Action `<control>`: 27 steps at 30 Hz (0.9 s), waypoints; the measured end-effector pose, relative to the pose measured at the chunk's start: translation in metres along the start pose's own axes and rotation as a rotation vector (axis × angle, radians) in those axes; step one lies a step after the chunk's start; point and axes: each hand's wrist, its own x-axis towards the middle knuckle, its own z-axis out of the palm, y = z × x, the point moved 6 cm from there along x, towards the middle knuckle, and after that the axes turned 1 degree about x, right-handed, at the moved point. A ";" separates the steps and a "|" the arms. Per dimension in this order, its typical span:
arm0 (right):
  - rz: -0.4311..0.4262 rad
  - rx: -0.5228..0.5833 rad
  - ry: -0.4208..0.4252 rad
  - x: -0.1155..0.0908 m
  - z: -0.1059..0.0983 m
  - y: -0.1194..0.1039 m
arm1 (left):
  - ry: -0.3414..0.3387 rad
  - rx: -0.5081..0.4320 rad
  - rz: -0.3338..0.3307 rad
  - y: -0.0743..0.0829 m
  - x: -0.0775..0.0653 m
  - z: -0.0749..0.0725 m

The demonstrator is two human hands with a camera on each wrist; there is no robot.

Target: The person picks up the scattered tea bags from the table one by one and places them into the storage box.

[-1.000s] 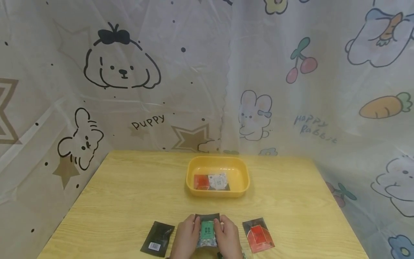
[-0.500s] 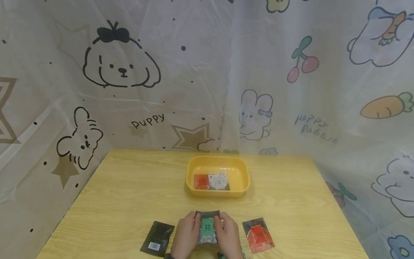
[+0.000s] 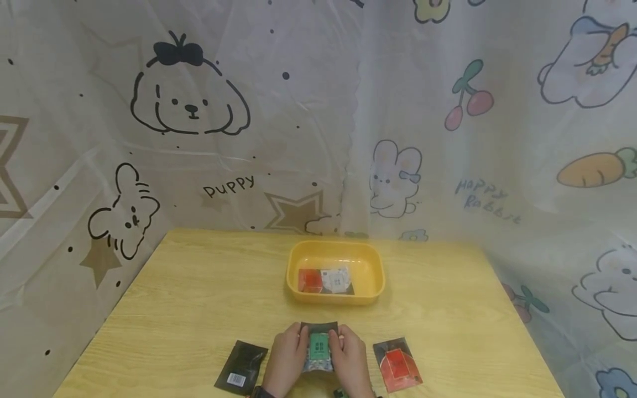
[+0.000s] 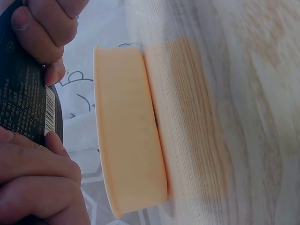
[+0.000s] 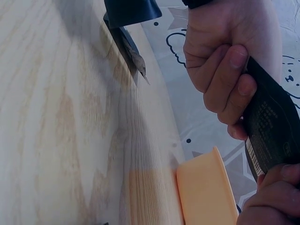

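A small black packet with a green label [image 3: 319, 346] is held up above the table's front by both hands. My left hand [image 3: 287, 356] grips its left edge, thumb on the front face and fingers curled behind. The right hand [image 3: 350, 358] pinches the right edge in the same manner. In the left wrist view the packet's dark back [image 4: 21, 93] shows small print and a barcode. Beyond the hands stands a yellow plastic basin [image 3: 335, 299], holding a red-and-black packet [image 3: 311, 280] and a whitish-label packet [image 3: 336, 279].
On the table [image 3: 199, 287], a black packet with a barcode sticker [image 3: 241, 367] lies left of the hands. A red-and-black packet [image 3: 397, 364] lies to their right. Another item, mostly hidden, shows beneath the right wrist. A patterned curtain [image 3: 308, 110] hangs behind and at the sides.
Both hands keep their hold on the green-label packet, which has risen slightly in the head view. The other packets and the basin stay in place.
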 end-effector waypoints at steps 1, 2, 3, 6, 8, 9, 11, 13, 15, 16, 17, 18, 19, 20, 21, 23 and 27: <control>-0.001 -0.001 0.000 0.001 0.000 0.000 | 0.001 0.001 0.004 0.001 0.001 0.000; -0.003 -0.004 0.001 0.002 -0.001 -0.001 | 0.002 0.004 0.008 0.001 0.002 0.000; -0.003 -0.005 0.002 0.003 -0.001 -0.001 | 0.005 0.006 0.012 0.002 0.003 0.000; 0.008 -0.009 0.001 0.005 -0.001 -0.001 | 0.020 0.021 0.019 0.002 0.005 0.000; 0.011 -0.018 0.002 0.006 -0.002 -0.001 | 0.026 0.030 0.015 0.002 0.006 0.000; 0.013 -0.022 0.004 0.006 -0.002 -0.001 | 0.027 0.033 0.012 0.002 0.006 0.000; 0.014 -0.034 0.006 0.007 -0.002 -0.001 | 0.022 0.035 0.008 0.001 0.007 0.001; 0.009 -0.043 0.016 0.008 -0.003 -0.001 | 0.016 0.035 0.010 0.002 0.009 0.002; -0.004 -0.044 0.031 0.010 -0.005 -0.002 | 0.010 0.034 0.015 0.003 0.012 0.002; -0.012 -0.044 0.036 0.011 -0.005 -0.003 | 0.011 0.037 0.018 0.003 0.013 0.003; -0.019 -0.043 0.039 0.011 -0.006 -0.003 | 0.015 0.042 0.019 0.003 0.014 0.003; -0.028 -0.046 0.044 0.012 -0.006 -0.004 | 0.016 0.045 0.017 0.003 0.015 0.003; -0.034 -0.050 0.046 0.013 -0.006 -0.004 | 0.016 0.047 0.012 0.002 0.016 0.003; -0.038 -0.048 0.045 0.013 -0.005 -0.003 | 0.011 0.046 0.002 0.002 0.016 0.004; -0.047 -0.051 0.047 0.014 -0.005 -0.003 | 0.010 0.051 -0.004 0.001 0.017 0.004; -0.045 -0.055 0.037 0.014 -0.004 -0.002 | -0.011 0.046 -0.029 -0.002 0.017 0.006; -0.074 -0.072 0.048 0.014 -0.006 -0.002 | -0.044 0.036 -0.035 -0.002 0.019 0.008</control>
